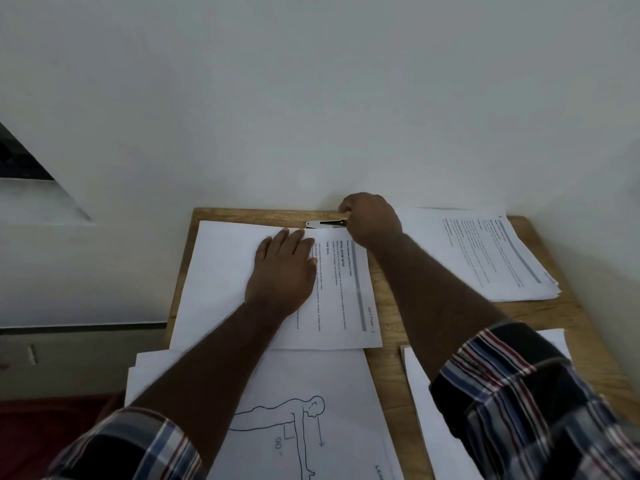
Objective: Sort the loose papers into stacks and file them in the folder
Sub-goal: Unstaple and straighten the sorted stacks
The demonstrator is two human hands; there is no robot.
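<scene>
Pale wall behind wooden tabletop [388,375] | left hand [282,268] flat, fingers straight, pinning printed sheet [343,299] mid-tabletop | right hand [372,220] grip curled on metal clip [323,223] at sheet's far edge | I'd judge paper light, floppy, slippery: hold edges, press flat.
</scene>
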